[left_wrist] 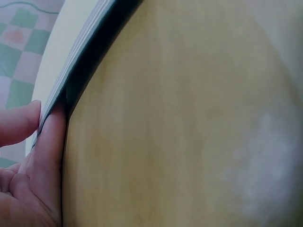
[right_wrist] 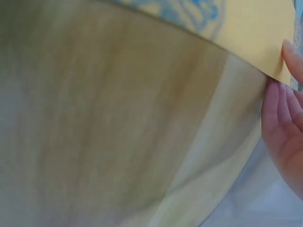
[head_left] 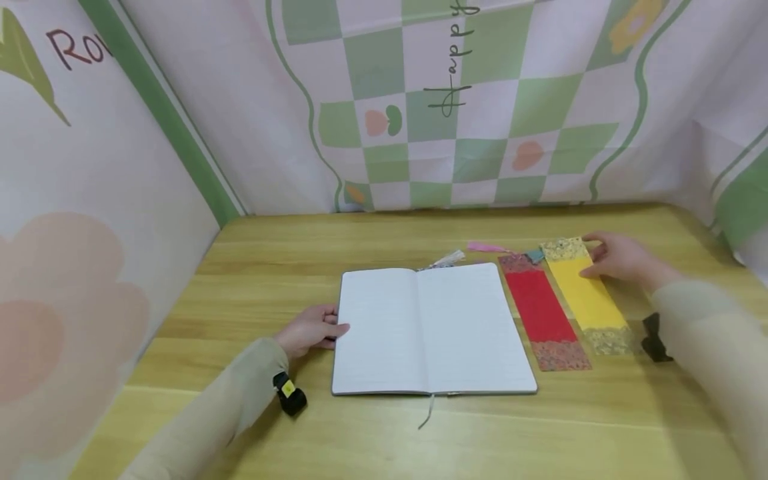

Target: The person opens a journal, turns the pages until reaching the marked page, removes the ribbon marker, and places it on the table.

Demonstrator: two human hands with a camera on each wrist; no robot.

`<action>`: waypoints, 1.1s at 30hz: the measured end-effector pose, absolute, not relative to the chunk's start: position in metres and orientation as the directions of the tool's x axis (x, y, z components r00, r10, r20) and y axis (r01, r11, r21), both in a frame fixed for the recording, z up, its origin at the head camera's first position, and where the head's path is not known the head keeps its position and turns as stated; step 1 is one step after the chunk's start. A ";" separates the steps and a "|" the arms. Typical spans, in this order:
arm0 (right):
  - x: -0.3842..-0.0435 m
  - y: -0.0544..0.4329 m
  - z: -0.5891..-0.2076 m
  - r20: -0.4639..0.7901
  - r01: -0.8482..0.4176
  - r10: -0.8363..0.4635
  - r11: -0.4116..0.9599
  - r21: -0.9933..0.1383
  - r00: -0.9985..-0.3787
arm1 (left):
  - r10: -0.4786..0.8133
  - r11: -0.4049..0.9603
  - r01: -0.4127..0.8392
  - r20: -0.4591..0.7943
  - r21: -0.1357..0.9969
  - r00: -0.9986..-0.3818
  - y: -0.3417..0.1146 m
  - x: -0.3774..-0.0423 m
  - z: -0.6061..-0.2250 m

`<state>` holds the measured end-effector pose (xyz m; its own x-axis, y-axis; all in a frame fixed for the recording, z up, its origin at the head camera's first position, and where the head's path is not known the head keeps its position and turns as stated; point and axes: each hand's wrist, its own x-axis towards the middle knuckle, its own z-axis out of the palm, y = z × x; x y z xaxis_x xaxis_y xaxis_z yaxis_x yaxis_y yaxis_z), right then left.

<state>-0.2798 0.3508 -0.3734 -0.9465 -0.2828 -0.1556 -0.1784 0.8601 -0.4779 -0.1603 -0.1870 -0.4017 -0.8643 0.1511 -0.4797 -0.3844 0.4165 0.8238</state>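
On the wood-grained table (head_left: 360, 440), our left hand (head_left: 311, 330) pinches the left edge of the open notebook (head_left: 378, 333); our right hand (head_left: 624, 258) pinches the yellow bookmark (head_left: 585, 293), beside the red bookmark (head_left: 543, 307). We should keep this grip light, since the flat, speckle-ended strip looks thin and may bend.

Left hand (head_left: 309, 329), right hand (head_left: 625, 259) pinching, well apart.

Wooden table (head_left: 492, 437), 1 open notebook (head_left: 379, 333), 1 red bookmark (head_left: 542, 307)
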 end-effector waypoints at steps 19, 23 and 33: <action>-0.240 0.235 -0.374 0.053 -0.474 -0.503 0.767 -0.433 -0.863 | 0.147 0.409 -0.393 -0.485 0.823 -0.862 -0.185 -0.159 -0.402; -0.236 0.211 -0.375 0.052 -0.539 -0.586 0.701 -0.467 -0.808 | 0.152 0.416 -0.384 -0.479 0.825 -0.865 -0.183 -0.160 -0.402; -0.238 0.185 -0.371 -0.096 -0.551 -0.613 0.759 -0.347 -0.784 | 0.126 0.426 -0.391 -0.481 0.816 -0.867 -0.184 -0.159 -0.401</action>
